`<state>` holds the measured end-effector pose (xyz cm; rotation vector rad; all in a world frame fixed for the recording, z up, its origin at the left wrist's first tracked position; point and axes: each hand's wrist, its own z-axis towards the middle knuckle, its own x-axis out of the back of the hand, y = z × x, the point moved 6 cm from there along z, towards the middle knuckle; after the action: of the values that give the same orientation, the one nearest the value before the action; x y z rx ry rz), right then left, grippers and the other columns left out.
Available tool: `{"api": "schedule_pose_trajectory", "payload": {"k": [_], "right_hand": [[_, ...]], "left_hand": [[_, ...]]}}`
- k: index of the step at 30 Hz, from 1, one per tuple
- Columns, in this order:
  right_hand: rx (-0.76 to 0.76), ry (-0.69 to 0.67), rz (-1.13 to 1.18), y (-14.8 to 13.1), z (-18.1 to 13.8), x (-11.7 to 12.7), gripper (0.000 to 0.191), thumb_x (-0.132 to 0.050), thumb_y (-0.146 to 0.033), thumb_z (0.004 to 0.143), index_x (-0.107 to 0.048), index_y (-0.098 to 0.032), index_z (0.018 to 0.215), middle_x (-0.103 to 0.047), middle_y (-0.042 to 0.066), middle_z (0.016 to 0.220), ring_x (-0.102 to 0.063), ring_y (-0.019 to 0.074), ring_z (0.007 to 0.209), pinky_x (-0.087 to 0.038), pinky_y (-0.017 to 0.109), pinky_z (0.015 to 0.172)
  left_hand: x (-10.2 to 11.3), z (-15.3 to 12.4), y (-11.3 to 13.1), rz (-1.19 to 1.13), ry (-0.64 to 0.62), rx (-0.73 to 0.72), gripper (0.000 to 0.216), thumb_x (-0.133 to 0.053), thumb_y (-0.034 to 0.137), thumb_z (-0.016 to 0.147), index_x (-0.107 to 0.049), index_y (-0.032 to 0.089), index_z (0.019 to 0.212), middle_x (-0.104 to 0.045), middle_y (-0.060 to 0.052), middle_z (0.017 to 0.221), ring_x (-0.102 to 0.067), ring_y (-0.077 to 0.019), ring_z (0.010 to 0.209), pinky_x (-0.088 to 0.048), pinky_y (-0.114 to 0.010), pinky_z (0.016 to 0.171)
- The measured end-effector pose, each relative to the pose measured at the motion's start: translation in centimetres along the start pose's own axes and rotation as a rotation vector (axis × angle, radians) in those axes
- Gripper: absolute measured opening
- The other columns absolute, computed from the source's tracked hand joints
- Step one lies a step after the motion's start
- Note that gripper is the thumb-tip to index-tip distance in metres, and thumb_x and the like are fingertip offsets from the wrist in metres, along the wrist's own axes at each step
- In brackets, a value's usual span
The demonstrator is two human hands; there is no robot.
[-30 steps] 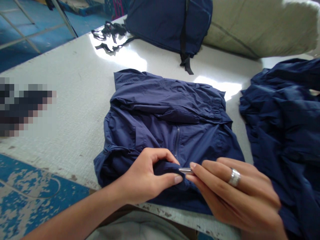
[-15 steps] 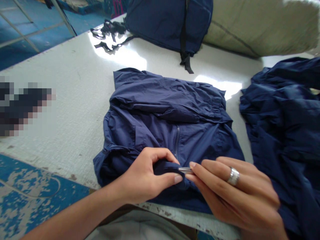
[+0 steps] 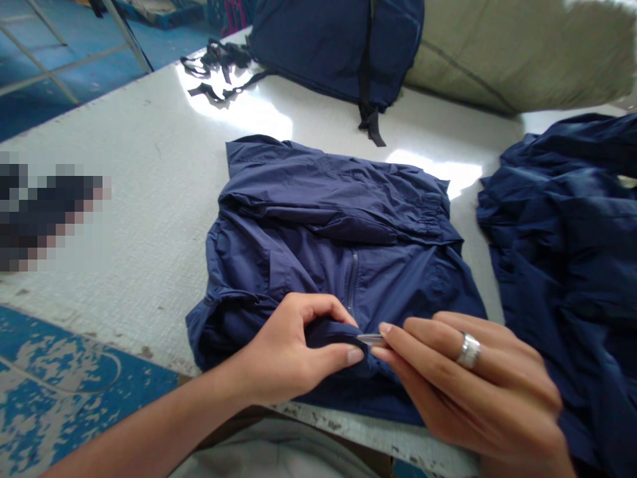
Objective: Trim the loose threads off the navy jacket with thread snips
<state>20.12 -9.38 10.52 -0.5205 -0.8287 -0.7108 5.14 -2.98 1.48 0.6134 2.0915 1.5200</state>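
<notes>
A navy jacket (image 3: 398,285) lies folded and creased on the table in front of me, with a dark zipper (image 3: 352,279) running down its middle. My left hand (image 3: 298,348) pinches a raised fold of the jacket near the zipper's lower end, thumb below and fingers above. From the right, my right hand (image 3: 472,378), with a silver ring on one finger, grips a slim pointed metal tool (image 3: 369,338) between thumb and fingers. The tool's tip meets the pinched fabric by my left fingertips. My right hand covers the rest of it, so its exact kind is hidden.
The worn white table (image 3: 139,219) has a chipped near edge. More navy garments (image 3: 572,245) are heaped at the right. Behind stand a navy bundle (image 3: 318,46) with black straps and a large beige sack (image 3: 522,53). A blurred dark patch (image 3: 44,219) is at the left.
My right hand has shifted very slightly to the right with the metal tool. The left hand and the jacket stay practically where they were.
</notes>
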Motion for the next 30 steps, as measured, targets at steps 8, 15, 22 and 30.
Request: {"api": "schedule_pose_trajectory", "payload": {"k": [8, 15, 22, 30], "right_hand": [[-0.014, -0.008, 0.005, -0.06, 0.13, 0.05, 0.019, -0.077, -0.004, 0.086, -0.076, -0.010, 0.104, -0.071, 0.003, 0.073, -0.063, 0.0141, 0.058, -0.054, 0.031, 0.056], [-0.018, 0.009, 0.011, -0.11, 0.18, -0.14, 0.019, -0.077, -0.002, 0.086, -0.076, -0.009, 0.103, -0.070, 0.003, 0.074, -0.063, 0.0145, 0.060, -0.055, 0.032, 0.057], [-0.007, -0.002, -0.023, -0.14, 0.25, -0.16, 0.019, -0.075, -0.005, 0.088, -0.076, -0.012, 0.106, -0.072, 0.002, 0.072, -0.065, 0.0150, 0.057, -0.057, 0.033, 0.056], [-0.020, -0.012, -0.016, -0.09, 0.20, -0.01, 0.023, -0.077, -0.005, 0.085, -0.077, -0.016, 0.106, -0.072, 0.001, 0.071, -0.066, 0.0158, 0.054, -0.058, 0.033, 0.053]], "left_hand": [[-0.02, -0.14, -0.04, 0.004, -0.005, 0.016, 0.020, -0.080, 0.033, 0.075, -0.072, 0.016, 0.083, -0.074, -0.007, 0.086, -0.066, -0.0245, 0.084, -0.049, -0.035, 0.080], [-0.04, -0.13, -0.06, 0.012, -0.003, 0.018, 0.019, -0.080, 0.032, 0.075, -0.071, 0.016, 0.082, -0.074, -0.008, 0.087, -0.066, -0.0248, 0.085, -0.049, -0.035, 0.080], [-0.03, -0.28, 0.10, 0.017, -0.008, 0.013, 0.019, -0.079, 0.031, 0.075, -0.071, 0.015, 0.083, -0.074, -0.007, 0.087, -0.066, -0.0244, 0.085, -0.049, -0.035, 0.080], [-0.13, -0.09, 0.09, 0.015, -0.014, 0.009, 0.019, -0.079, 0.031, 0.076, -0.072, 0.015, 0.083, -0.074, -0.007, 0.086, -0.065, -0.0242, 0.085, -0.048, -0.035, 0.080]]}}
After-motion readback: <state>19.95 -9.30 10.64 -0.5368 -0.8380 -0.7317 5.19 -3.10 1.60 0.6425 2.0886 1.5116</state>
